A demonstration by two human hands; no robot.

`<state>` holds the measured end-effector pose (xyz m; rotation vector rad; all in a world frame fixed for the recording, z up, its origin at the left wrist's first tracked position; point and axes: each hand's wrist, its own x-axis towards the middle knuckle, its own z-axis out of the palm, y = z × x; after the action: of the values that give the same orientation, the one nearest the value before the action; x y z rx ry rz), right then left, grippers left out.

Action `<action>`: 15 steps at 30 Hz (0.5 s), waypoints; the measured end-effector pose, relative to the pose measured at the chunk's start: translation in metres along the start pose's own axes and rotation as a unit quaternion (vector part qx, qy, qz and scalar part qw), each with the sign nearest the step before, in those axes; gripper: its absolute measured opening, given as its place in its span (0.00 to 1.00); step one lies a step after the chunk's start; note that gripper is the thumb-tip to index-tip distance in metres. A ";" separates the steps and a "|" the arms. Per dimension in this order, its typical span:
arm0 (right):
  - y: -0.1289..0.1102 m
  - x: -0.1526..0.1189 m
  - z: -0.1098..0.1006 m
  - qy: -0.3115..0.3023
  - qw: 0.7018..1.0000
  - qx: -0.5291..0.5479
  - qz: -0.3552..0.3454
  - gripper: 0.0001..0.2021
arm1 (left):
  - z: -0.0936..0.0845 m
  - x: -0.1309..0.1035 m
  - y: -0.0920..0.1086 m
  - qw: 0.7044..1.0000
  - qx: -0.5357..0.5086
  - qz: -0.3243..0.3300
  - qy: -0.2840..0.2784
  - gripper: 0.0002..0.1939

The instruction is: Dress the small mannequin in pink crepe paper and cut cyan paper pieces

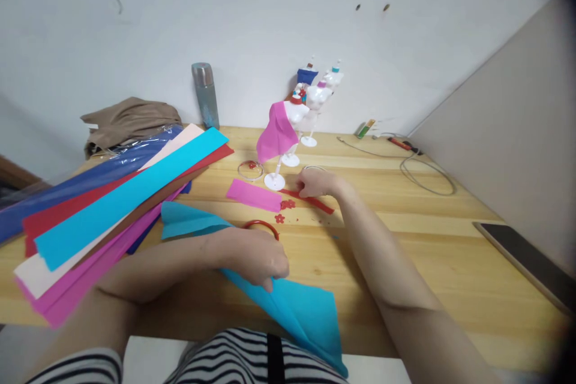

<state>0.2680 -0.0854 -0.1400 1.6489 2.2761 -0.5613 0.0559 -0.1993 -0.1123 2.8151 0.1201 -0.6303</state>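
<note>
My left hand (pixel 258 258) is curled closed on a long turquoise strip of crepe paper (pixel 306 318), which stretches out on both sides of it and hangs over the table's front edge. Just behind it shows a curved red handle (pixel 261 223), its rest hidden. My right hand (pixel 317 182) reaches forward with fingers bent together over a narrow red strip (pixel 321 204); its fingertips are partly hidden, so what they hold cannot be made out. Left of it stands a small white dress form (pixel 294 111) draped with pink paper (pixel 278 132). A pink piece (pixel 254 195) lies in front.
Stacked colored paper strips (pixel 135 192) cover the left side. Red flower cutouts (pixel 279 218) lie mid-table, near a wire ring (pixel 251 170). Behind are more dress forms (pixel 319 93), a flask (pixel 206 96) and brown cloth (pixel 130 120). A cable (pixel 427 168) and phone-like slab (pixel 526 258) lie right.
</note>
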 end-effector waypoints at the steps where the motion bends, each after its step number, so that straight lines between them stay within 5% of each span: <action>1: 0.001 0.000 0.000 -0.001 1.000 0.005 -0.003 0.05 | -0.002 0.000 -0.002 1.000 -0.012 -0.003 0.003 0.08; 9: 0.011 -0.013 -0.012 -0.021 0.994 0.088 -0.065 0.05 | -0.014 -0.015 -0.043 0.962 -0.228 -0.064 0.137 0.03; 13: 0.011 -0.027 -0.019 -0.044 0.964 0.215 -0.147 0.02 | -0.009 -0.016 -0.061 0.919 -0.234 -0.163 0.271 0.08; 15: 0.007 -0.033 -0.022 -0.051 0.950 0.251 -0.179 0.03 | -0.005 -0.011 -0.066 0.875 -0.227 -0.232 0.359 0.08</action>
<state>0.2849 -0.1012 -0.1070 1.3427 2.5051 -1.3740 0.0390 -0.1344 -0.1180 2.3934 0.9583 0.3707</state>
